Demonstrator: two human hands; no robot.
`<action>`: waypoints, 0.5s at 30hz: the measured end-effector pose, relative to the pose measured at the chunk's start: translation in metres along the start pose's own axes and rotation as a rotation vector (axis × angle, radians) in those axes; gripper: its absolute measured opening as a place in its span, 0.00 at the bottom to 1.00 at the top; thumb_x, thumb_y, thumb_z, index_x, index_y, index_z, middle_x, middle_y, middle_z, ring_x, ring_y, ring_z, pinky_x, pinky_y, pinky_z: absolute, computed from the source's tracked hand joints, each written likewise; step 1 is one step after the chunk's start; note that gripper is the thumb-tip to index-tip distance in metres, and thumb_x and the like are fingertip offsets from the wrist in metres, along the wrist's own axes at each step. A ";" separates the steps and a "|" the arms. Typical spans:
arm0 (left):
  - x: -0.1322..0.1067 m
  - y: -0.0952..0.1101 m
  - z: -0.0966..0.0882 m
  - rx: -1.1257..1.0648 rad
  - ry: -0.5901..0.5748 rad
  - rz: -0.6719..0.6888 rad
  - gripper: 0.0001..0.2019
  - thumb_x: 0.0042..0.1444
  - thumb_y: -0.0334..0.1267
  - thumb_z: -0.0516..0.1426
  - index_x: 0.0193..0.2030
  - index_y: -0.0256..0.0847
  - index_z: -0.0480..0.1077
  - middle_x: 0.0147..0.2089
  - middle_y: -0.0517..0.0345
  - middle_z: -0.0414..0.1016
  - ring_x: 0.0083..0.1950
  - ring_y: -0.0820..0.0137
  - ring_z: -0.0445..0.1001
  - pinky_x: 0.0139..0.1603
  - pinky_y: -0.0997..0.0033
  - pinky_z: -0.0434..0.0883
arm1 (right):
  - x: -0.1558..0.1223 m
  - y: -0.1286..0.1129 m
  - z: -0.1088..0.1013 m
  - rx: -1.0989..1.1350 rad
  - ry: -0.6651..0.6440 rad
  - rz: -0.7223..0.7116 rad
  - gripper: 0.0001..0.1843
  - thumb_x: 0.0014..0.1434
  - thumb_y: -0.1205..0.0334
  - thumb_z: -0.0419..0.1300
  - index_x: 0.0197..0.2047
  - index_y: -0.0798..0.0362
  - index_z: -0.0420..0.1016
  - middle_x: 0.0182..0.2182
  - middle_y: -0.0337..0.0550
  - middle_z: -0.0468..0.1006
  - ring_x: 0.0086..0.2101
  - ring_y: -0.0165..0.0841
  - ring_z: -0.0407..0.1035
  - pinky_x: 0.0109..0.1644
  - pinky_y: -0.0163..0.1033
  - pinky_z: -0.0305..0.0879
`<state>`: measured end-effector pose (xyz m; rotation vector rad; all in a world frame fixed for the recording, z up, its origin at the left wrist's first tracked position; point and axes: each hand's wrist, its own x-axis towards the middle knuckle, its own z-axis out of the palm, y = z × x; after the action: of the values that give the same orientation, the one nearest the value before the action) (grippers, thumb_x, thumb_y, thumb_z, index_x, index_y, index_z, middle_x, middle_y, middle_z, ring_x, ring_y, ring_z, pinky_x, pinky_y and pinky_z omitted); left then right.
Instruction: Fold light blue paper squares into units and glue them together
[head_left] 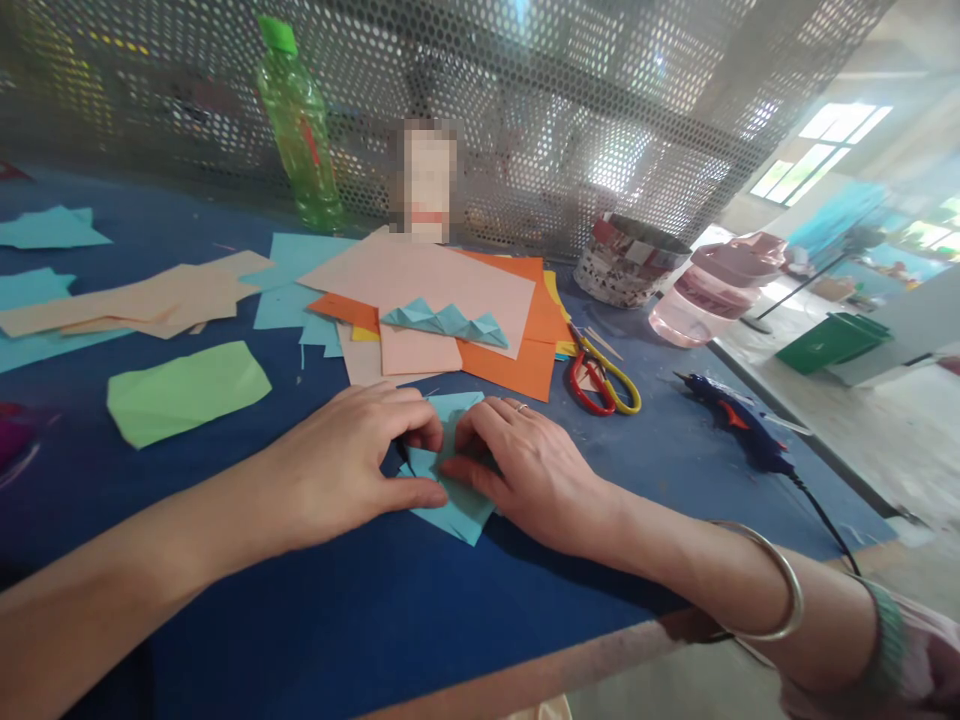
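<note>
A light-blue sheet of paper (466, 512) lies on the blue table top in front of me, with fold lines and uneven edges. My left hand (367, 455) is at its left side, fingers curled and thumb on the paper. From the right, my right hand (536, 465) bends its fingers and thumb onto the same sheet. Both hands partly cover it, so the exact grip under the fingers is hidden. Just beyond them, a row of folded blue paper triangles (448, 322) rests on a pale pink sheet (480, 280).
Orange paper (517, 370) lies under the pink sheet. Scissors (604, 380) and a glue gun (739, 420) with a cord are on the right. Green paper (187, 392) lies left. A green bottle (300, 140), a patterned pot (630, 262) and a pink bottle (712, 290) stand behind.
</note>
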<state>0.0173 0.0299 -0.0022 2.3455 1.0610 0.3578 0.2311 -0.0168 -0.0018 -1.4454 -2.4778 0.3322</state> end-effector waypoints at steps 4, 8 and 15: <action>0.000 0.000 0.002 -0.002 0.032 0.009 0.14 0.48 0.47 0.72 0.34 0.45 0.74 0.36 0.61 0.75 0.41 0.62 0.72 0.43 0.63 0.65 | 0.001 0.005 0.001 -0.003 0.004 0.003 0.03 0.70 0.66 0.64 0.44 0.53 0.73 0.41 0.44 0.80 0.40 0.36 0.73 0.42 0.39 0.62; 0.000 0.001 0.000 0.010 0.026 0.001 0.14 0.47 0.46 0.72 0.33 0.45 0.74 0.35 0.62 0.76 0.41 0.62 0.73 0.43 0.63 0.66 | -0.001 0.007 0.002 0.012 0.022 -0.046 0.01 0.72 0.66 0.62 0.45 0.53 0.74 0.41 0.44 0.80 0.40 0.35 0.73 0.43 0.39 0.63; -0.001 -0.002 -0.005 -0.139 -0.018 0.022 0.07 0.58 0.41 0.60 0.31 0.45 0.75 0.32 0.61 0.78 0.34 0.66 0.75 0.37 0.67 0.69 | -0.004 0.008 0.005 0.044 0.058 -0.086 0.09 0.70 0.55 0.65 0.45 0.52 0.75 0.39 0.42 0.79 0.38 0.34 0.72 0.41 0.39 0.62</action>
<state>0.0131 0.0321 0.0009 2.2349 0.9707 0.4052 0.2381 -0.0164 -0.0092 -1.3086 -2.4616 0.3219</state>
